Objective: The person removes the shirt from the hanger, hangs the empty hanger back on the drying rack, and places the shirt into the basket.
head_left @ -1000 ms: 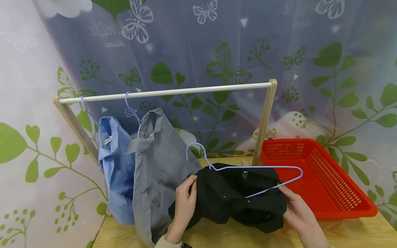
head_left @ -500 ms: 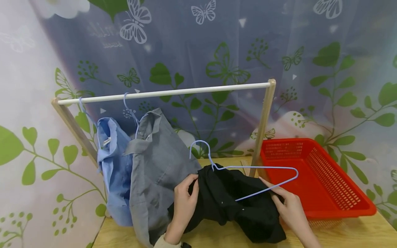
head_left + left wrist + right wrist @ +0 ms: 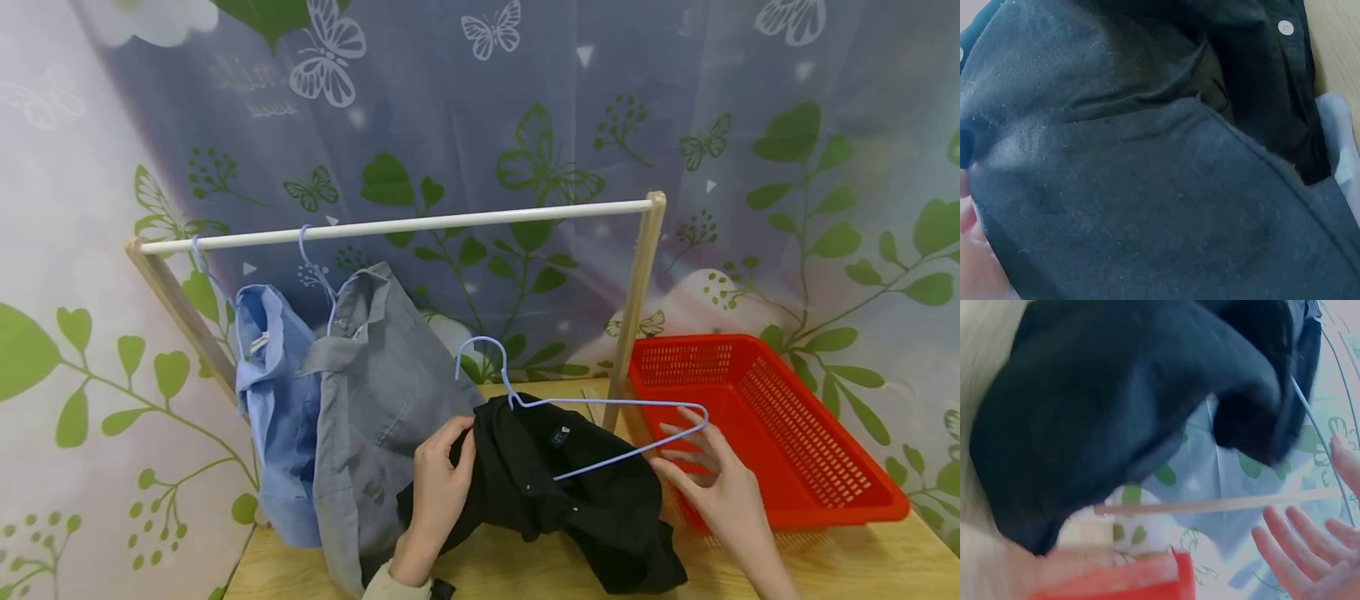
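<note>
My left hand (image 3: pixel 442 475) grips the left shoulder of a black shirt (image 3: pixel 547 492), which has small white buttons. A light-blue wire hanger (image 3: pixel 600 402) has its left part inside the shirt's neck. Its hook stands up above the collar, and its right end sticks out bare. My right hand (image 3: pixel 712 479) is at that bare end, fingers spread around the wire and off the cloth. In the right wrist view the wire runs between thumb and fingers; firm contact cannot be told. The shirt's right side droops onto the table (image 3: pixel 487 575).
Left of the shirt, a grey shirt (image 3: pixel 382 400) and a blue shirt (image 3: pixel 281 417) hang on a rack with a white rod (image 3: pixel 450 221) and wooden posts (image 3: pixel 637 308). A red plastic basket (image 3: pixel 885 492) stands at the right. A patterned curtain (image 3: pixel 450 108) hangs behind.
My right hand has let go of the black shirt and moved to the hanger's bare right end. The shirt's right side has sunk. My left hand keeps its grip, shifting slightly left.
</note>
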The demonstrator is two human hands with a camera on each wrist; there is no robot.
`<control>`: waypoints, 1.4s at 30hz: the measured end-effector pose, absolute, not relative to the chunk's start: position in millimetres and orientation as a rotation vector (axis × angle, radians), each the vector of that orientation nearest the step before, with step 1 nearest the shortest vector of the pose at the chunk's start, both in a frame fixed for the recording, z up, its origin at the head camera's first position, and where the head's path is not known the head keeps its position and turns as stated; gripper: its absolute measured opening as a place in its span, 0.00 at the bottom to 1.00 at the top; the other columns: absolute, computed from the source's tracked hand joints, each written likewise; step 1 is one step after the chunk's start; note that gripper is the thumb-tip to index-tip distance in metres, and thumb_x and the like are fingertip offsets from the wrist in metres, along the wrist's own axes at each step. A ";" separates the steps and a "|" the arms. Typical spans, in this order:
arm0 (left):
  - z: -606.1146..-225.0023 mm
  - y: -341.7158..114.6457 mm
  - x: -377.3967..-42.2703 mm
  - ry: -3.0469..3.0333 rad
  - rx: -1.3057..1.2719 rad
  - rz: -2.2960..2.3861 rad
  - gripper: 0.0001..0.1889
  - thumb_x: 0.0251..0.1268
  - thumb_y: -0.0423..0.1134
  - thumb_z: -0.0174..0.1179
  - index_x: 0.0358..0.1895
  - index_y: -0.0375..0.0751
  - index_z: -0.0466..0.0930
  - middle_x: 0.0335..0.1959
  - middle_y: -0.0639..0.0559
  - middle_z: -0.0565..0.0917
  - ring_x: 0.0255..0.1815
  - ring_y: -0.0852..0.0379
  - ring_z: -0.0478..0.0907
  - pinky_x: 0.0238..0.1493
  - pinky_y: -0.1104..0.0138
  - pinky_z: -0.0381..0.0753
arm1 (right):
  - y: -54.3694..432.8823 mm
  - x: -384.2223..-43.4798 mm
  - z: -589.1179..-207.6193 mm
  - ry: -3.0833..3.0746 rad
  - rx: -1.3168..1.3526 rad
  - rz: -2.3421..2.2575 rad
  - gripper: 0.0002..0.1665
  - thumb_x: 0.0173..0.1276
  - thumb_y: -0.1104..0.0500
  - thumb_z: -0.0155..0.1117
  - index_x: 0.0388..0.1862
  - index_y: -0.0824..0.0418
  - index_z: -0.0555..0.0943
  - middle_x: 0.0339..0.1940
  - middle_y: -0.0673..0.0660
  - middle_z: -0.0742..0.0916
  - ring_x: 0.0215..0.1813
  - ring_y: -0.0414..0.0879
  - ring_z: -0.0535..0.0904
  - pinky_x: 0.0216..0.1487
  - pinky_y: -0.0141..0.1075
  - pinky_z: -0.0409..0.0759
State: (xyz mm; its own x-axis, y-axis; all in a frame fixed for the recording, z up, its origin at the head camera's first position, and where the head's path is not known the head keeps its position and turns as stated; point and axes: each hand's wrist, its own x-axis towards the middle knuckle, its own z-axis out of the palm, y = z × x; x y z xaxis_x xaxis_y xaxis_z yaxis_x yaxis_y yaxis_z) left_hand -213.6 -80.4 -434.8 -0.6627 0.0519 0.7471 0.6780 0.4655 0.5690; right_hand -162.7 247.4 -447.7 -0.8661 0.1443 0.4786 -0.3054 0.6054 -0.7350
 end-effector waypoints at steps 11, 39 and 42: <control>-432.0 -78.0 -213.2 -2.111 -0.660 -1.108 0.06 0.70 0.27 0.62 0.44 0.39 0.86 0.41 0.48 0.88 0.40 0.54 0.87 0.40 0.63 0.86 | 253.1 -167.1 -428.4 -2.274 0.297 0.863 0.24 0.57 0.66 0.79 0.51 0.48 0.87 0.39 0.46 0.90 0.36 0.29 0.80 0.36 0.17 0.74; -431.5 -70.6 -208.3 -2.188 -0.686 -1.095 0.06 0.69 0.29 0.64 0.44 0.43 0.86 0.42 0.51 0.88 0.39 0.57 0.86 0.39 0.65 0.85 | 214.4 -182.0 -415.5 -1.956 0.639 0.629 0.24 0.75 0.36 0.57 0.30 0.50 0.85 0.27 0.42 0.79 0.30 0.37 0.70 0.29 0.23 0.69; -430.7 -71.1 -208.3 -2.179 -0.690 -1.095 0.06 0.69 0.29 0.64 0.43 0.42 0.86 0.42 0.51 0.88 0.40 0.57 0.86 0.40 0.65 0.86 | 220.1 -180.3 -412.6 -1.973 0.609 0.628 0.26 0.75 0.35 0.56 0.30 0.52 0.85 0.26 0.44 0.79 0.30 0.38 0.71 0.30 0.24 0.72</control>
